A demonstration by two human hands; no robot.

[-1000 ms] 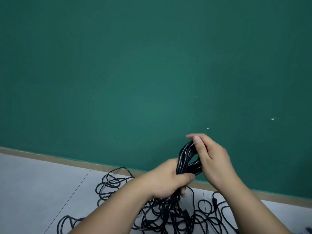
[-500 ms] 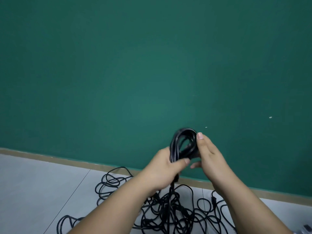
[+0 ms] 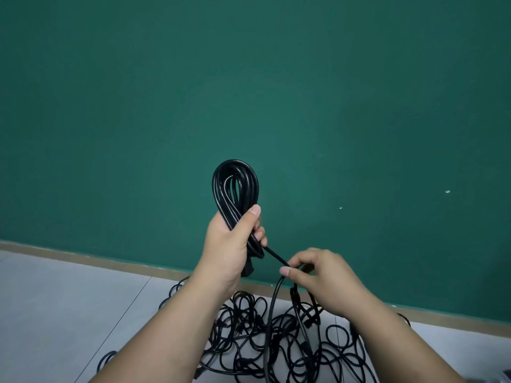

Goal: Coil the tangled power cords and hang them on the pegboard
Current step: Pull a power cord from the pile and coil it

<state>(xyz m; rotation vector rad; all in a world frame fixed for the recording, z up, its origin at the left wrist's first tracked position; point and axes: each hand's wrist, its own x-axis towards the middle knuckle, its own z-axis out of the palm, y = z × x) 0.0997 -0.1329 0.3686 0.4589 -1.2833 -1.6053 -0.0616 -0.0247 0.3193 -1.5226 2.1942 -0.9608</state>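
Tangled cords (image 3: 276,337) cut by bottom edge (extent unseen)

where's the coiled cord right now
Head view, centre: the coiled cord is gripped in the left hand, held up before the green wall, above the tangled cords on the floor.

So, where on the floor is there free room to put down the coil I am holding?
The widest bare patch is the grey floor on the left, bordered by the baseboard and the tangled cords. A narrower strip lies at the far right, under the baseboard. The middle is crowded: cords overlap there, below the coil in the left hand.
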